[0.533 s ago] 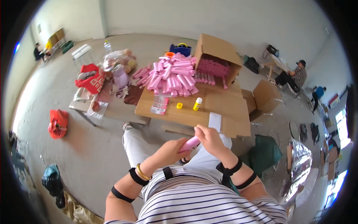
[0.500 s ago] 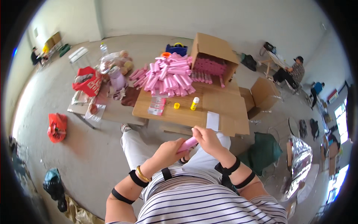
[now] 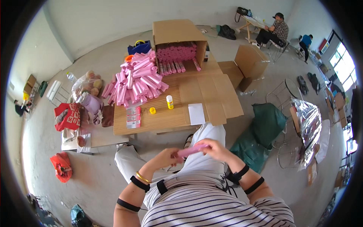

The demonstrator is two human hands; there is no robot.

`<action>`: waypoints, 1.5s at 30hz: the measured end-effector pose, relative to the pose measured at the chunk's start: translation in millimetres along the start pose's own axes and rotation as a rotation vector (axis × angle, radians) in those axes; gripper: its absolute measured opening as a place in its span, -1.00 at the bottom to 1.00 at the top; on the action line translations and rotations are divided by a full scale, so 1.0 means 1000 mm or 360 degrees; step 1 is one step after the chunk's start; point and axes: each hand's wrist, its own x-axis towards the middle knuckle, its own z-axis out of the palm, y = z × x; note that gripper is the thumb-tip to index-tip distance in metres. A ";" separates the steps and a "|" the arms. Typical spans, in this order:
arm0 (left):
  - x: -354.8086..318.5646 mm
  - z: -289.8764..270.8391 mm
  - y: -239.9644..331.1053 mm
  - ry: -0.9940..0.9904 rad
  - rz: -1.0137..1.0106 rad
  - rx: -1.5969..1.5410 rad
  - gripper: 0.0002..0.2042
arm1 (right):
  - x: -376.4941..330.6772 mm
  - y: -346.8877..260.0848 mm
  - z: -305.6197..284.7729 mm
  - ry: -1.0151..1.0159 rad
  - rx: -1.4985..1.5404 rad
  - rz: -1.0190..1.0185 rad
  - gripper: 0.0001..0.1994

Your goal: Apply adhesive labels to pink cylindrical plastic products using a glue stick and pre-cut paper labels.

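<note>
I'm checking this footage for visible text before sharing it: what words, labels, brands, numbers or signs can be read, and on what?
Red bag: large pale lettering, not copied out here.
Pink-and-white printed sheet: too small to read.
Yellow stick with white cap: any print too small to read.
Pink tube between left hand and right hand: no lettering discernible.

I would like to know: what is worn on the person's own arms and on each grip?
Neither the left grip nor the right grip wears a glove. The left arm has a gold bangle and two black straps. The right arm also has two black straps; the one nearer the wrist carries a dark blocky piece. The visible right sleeve is short, white with dark stripes.
</note>
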 end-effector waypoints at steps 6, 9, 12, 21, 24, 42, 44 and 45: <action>0.102 -0.009 -0.030 0.0793 0.0202 0.0012 -0.72 | -0.008 0.068 -0.071 0.0966 0.0718 0.0262 -0.71; 0.159 -0.015 -0.054 0.0948 0.0224 0.0141 -0.75 | 0.007 0.074 -0.080 0.1098 0.0957 0.0272 -0.70; 0.180 -0.012 -0.017 0.0895 -0.0316 0.0197 -0.81 | 0.029 0.082 -0.086 0.1093 0.1028 0.0189 -0.69; 0.201 -0.011 0.004 0.0906 -0.0662 -0.0559 -0.87 | 0.093 0.102 -0.096 0.1053 0.1187 0.0129 -0.68; 0.205 -0.011 -0.006 0.0903 -0.0626 -0.0641 -0.83 | 0.107 0.107 -0.096 0.1040 0.1302 0.0155 -0.69; 0.253 -0.011 -0.004 0.1093 -0.0476 -0.0301 -0.76 | 0.119 0.107 -0.094 0.0949 0.1390 0.0411 -0.67; 0.255 -0.005 0.003 0.1151 -0.0235 -0.0574 -0.79 | 0.113 0.107 -0.096 0.0996 0.1347 0.0354 -0.67; 0.254 -0.002 0.006 0.1176 -0.0113 -0.0710 -0.80 | 0.109 0.106 -0.098 0.1020 0.1325 0.0327 -0.67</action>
